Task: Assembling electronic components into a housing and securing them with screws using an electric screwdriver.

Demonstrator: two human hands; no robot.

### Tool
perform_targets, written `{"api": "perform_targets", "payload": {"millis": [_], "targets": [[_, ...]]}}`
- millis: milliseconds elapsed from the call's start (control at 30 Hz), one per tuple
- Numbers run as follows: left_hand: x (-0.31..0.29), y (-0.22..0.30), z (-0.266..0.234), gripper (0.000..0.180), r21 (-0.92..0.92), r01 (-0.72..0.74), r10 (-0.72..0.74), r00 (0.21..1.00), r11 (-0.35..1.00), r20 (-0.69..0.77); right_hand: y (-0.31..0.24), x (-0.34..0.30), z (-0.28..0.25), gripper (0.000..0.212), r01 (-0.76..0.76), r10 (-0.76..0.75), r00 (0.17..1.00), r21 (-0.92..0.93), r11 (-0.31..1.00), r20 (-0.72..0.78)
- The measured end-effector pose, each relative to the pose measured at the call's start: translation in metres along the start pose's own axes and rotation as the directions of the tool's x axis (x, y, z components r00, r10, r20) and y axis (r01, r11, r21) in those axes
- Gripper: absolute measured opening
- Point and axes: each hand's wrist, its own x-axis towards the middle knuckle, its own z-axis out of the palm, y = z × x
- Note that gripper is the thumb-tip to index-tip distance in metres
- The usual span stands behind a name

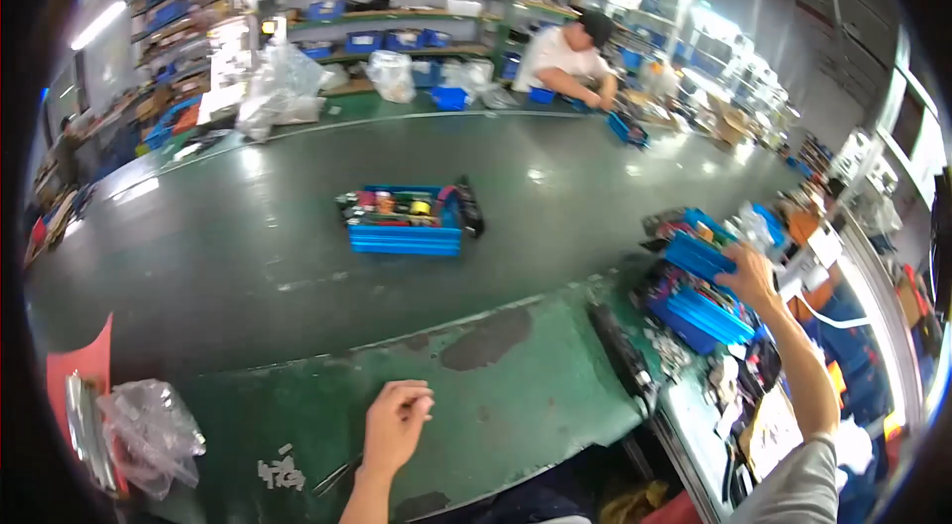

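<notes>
On the right, my right hand (pixel 751 278) reaches out and grips the edge of a blue plastic bin (pixel 698 256). That bin sits above another blue bin (pixel 706 319) filled with small mixed parts. My left hand (pixel 395 423) is over the green worktop, its fingers curled in and the thumb against them; whatever may be inside is hidden. Left of it lie tweezers (pixel 337 475) and a small heap of white pieces (pixel 282 471). Farther off, a third blue bin (pixel 405 240) stands on the dark conveyor belt, full of tools and coloured items.
A long black object (pixel 622 353) lies along the worktop's right side. A clear plastic bag (pixel 151 437) and a red sheet (pixel 83 372) are at the left edge. Across the belt (pixel 228 246), a person in white (pixel 565 60) works beside another blue bin (pixel 628 129). Loaded shelves stand behind.
</notes>
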Motion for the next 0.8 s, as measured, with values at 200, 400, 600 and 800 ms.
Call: {"api": "perform_targets", "payload": {"millis": [200,400,600,800], "targets": [[0.006,0.006,-0.001,0.009,0.183,-0.025,0.034,0.998,0.983,-0.046,-0.113,-0.006,-0.069,0.041,0.177,-0.164,0.980,0.120,0.977,-0.111],[0.005,0.023,0.018,0.044,-0.450,0.121,-0.157,0.987,0.885,-0.044,-0.197,-0.044,-0.067,0.040,0.514,-0.436,0.852,0.310,0.800,-0.289],[-0.028,0.053,0.020,0.070,-0.975,0.110,-0.166,0.983,0.193,0.078,-0.264,-0.088,-0.018,0.036,0.715,-0.648,0.675,0.529,0.457,-0.352],[-0.113,0.077,-0.002,0.077,-0.232,-0.255,0.072,0.803,0.939,-0.591,-0.273,-0.103,0.049,0.025,0.831,-0.824,0.481,0.457,0.319,-0.299]]}}
